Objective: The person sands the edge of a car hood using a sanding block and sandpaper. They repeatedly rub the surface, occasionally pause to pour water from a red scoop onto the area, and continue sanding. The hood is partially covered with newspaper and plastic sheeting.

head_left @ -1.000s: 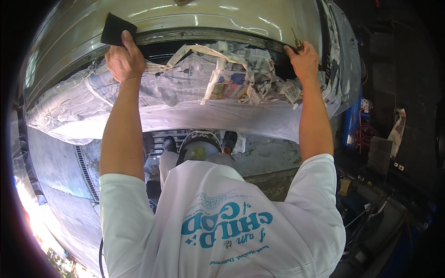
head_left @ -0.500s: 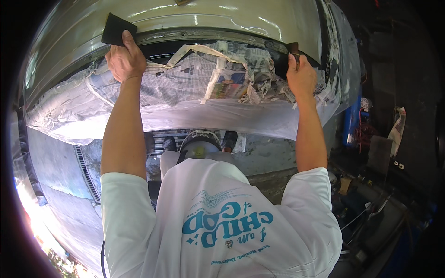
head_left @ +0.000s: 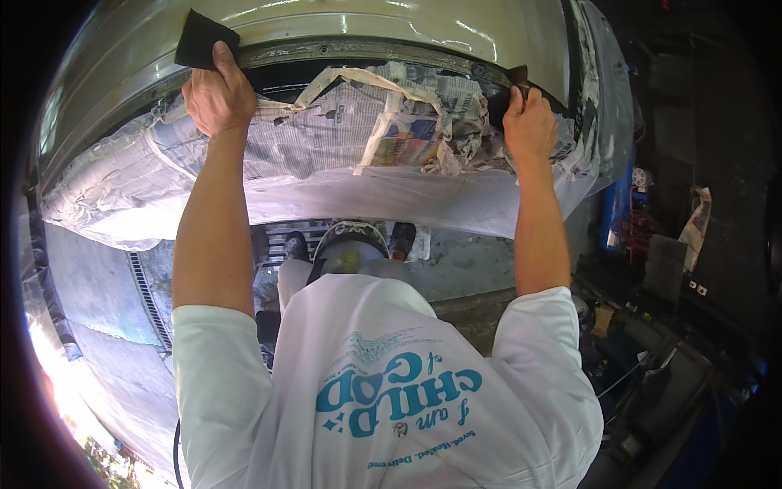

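The right hand [head_left: 531, 126] is pinching the tool [head_left: 519, 75], which is pointing forward at the rail [head_left: 342, 54], and the left hand [head_left: 218, 98] is clasping the pad [head_left: 202, 44].

Left: slotted drain [head_left: 149, 306] set into grey floor [head_left: 90, 273]. Right: blue upright [head_left: 623, 205], tangled reddish hose [head_left: 642, 240] just beside it, pale strip [head_left: 696, 230] farther right. Near left: green foliage [head_left: 114, 464].

A flat, four-cornered black sheet [head_left: 200, 42] tilts from the left hand [head_left: 218, 102], far left; a small brown tool [head_left: 519, 75], partly hidden, juts from the right hand [head_left: 531, 126], far right.
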Tool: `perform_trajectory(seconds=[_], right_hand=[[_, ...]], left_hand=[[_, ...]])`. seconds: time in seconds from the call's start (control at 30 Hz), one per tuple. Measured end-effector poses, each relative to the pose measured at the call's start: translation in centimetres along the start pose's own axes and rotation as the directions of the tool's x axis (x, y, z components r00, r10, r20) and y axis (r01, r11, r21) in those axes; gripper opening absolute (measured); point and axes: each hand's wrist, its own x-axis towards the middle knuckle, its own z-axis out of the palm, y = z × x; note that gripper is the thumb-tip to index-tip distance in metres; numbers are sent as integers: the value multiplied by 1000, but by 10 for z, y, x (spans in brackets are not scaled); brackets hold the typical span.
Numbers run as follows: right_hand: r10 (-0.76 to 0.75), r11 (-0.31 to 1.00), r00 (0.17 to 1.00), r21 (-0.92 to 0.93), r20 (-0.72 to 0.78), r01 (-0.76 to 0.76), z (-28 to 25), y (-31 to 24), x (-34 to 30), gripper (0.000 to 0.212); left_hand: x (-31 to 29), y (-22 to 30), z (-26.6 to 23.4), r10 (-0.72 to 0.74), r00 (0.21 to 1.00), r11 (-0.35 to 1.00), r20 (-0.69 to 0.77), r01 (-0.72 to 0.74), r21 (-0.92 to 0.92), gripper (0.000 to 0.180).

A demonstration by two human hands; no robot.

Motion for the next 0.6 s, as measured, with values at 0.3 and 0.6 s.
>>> perform_trajectory(seconds=[0.3, 0.6], right_hand=[[-44, 999, 999, 29, -26, 45, 1, -8, -7, 38], [-52, 998, 998, -25, -32, 51, 1, 1, 0, 38]], left_hand=[[1, -2, 4, -1, 1000, 1000, 3, 1, -1, 45], [2, -2, 2, -9, 1000, 1000, 12, 9, -2, 46]])
